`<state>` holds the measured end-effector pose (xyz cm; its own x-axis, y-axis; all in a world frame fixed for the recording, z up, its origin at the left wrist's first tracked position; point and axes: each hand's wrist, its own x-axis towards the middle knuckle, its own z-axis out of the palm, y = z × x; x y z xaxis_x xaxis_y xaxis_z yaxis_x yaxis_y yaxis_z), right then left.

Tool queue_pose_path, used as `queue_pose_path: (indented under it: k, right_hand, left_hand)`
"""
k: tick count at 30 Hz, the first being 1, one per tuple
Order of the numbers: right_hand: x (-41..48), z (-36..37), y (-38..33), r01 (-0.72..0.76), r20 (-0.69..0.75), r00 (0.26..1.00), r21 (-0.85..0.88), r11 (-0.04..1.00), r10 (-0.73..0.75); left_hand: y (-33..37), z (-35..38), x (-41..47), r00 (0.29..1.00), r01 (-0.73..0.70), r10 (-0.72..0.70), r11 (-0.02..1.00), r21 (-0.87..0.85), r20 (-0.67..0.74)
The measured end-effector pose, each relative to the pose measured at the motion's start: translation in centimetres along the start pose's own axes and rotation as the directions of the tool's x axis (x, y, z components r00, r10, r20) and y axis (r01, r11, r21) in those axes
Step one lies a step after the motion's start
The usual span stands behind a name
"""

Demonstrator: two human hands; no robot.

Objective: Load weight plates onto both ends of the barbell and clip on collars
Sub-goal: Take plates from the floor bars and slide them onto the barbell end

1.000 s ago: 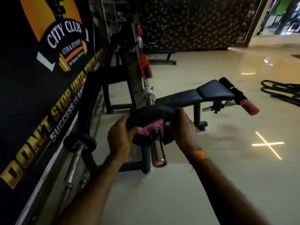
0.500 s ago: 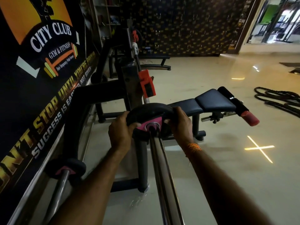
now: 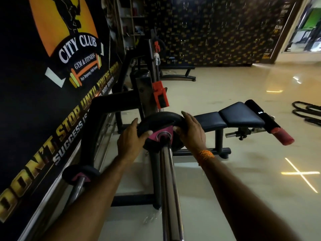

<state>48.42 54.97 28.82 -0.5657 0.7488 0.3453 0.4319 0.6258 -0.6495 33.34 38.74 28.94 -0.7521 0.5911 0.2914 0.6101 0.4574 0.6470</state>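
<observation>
A black weight plate [image 3: 161, 119] with a pink hub sits on the chrome barbell sleeve [image 3: 168, 180], which runs from the plate toward me and out of the bottom edge. My left hand [image 3: 130, 138] grips the plate's left rim. My right hand [image 3: 191, 131] grips its right rim; an orange thread is tied around that wrist. The rest of the barbell is hidden behind the plate and the rack upright. No collar shows in view.
A black rack frame [image 3: 111, 105] with an orange bar catch [image 3: 160, 95] stands behind the plate. A padded bench [image 3: 234, 115] with a red roller lies to the right. A second bar with a small plate [image 3: 81, 174] leans at the left wall banner. Battle ropes [image 3: 307, 112] lie far right.
The plate has slid far along the sleeve away from me, from near the sleeve's tip to deep toward the rack. Both hands stayed on its rim and moved with it.
</observation>
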Motion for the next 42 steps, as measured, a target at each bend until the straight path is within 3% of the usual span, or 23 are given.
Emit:
queue_pose_path:
  k: [3,9,17,22,28,33,42]
  right_hand:
    - [-1.5,0.1,-3.1,0.131,-0.034,0.991,-0.018,0.991,-0.132]
    - [-3.3,2.4,-11.4,0.407,0.092,0.911,-0.047,0.912,-0.402]
    - [-6.2,10.5,-19.9,0.503,0.245,0.849,-0.102,0.858,-0.468]
    - [-10.7,19.4,-24.1,0.438,0.283,0.870,-0.065,0.897,-0.404]
    - [-14.5,27.7,-25.2,0.294,0.366,0.894,-0.047,0.955,-0.257]
    - [-14.5,34.6,-23.4,0.180,0.450,0.883,-0.061,0.982,-0.134]
    - [-12.1,49.6,-16.8,-0.071,0.461,0.883,-0.060,0.996,0.091]
  left_hand:
    - [-1.0,-2.3,-1.7,0.999,-0.027,0.029,0.998,0.050,-0.039]
    - [-4.5,-9.4,-3.3,0.976,-0.103,0.137,0.974,0.200,-0.167]
    - [-13.9,-16.9,-5.8,0.965,-0.053,0.110,0.971,0.232,-0.240]
    - [-23.3,-20.3,-7.6,0.981,-0.003,0.050,0.970,0.244,-0.188]
    - [-33.5,-21.0,-8.4,0.998,0.064,-0.060,0.954,0.293,-0.023]
    - [-38.9,-20.2,-7.8,0.992,0.098,-0.118,0.947,0.305,0.049]
    - [-51.3,-13.0,-3.0,0.943,0.234,-0.286,0.933,0.274,0.168]
